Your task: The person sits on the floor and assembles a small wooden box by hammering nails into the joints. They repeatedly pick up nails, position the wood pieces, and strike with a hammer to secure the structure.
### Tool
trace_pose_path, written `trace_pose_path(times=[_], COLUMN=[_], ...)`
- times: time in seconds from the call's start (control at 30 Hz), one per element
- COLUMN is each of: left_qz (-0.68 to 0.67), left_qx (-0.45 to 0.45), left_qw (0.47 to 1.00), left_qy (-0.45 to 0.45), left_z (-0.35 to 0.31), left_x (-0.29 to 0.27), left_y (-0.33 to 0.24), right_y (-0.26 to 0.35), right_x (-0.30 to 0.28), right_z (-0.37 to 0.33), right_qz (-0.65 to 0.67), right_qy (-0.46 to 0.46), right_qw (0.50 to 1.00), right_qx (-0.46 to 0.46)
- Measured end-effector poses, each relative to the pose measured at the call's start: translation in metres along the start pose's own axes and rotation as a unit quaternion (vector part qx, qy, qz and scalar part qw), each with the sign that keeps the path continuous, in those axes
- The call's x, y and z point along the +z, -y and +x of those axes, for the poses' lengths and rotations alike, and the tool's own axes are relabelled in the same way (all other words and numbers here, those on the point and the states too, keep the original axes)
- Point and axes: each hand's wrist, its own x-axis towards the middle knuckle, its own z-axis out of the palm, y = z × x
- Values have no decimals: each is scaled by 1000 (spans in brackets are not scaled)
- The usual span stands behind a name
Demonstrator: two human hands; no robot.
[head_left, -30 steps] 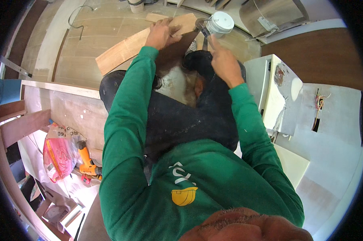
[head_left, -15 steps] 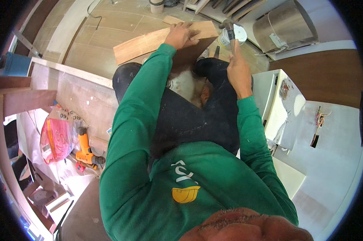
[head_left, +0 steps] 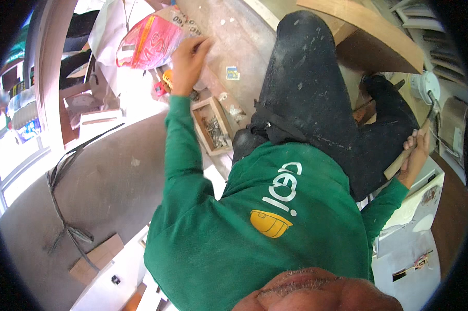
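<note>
We have turned away from the curved wooden board [head_left: 368, 36] since a moment ago, and our left hand [head_left: 188, 61] has let go of it and is now reaching far out to the left. It is stretching over the floor toward the pink plastic bag [head_left: 150, 41], with its fingers bent in at the bag's edge. We cannot tell if it is pinching anything.

The small wooden box of nails [head_left: 211, 126] is lying on the floor under our left arm, closer to our body than the hand is. Its long side is pointing away from us, along the arm. The left hand is much nearer to it than the right one.

Our right hand [head_left: 414, 155] is wrapped tight around the wooden handle of the hammer [head_left: 411, 136], far off to the right, beside our dark trouser leg [head_left: 317, 93].
</note>
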Motion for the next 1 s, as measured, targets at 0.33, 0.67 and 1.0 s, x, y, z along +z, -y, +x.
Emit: trace_pose_path(times=[0.33,0.67,1.0], left_qz=[126,266,179], left_qx=[-231,-105,-185], left_qw=[945,939,948], left_qy=[194,189,189], left_z=[-204,-227,-223], left_x=[-32,8,8], left_y=[50,46,57], right_y=[7,2,6], right_x=[16,5,25], right_z=[5,10,-6], right_qz=[-44,-15,25], right_qy=[3,6,-36], right_qw=[999,1000,999], right_qx=[-22,-14,1])
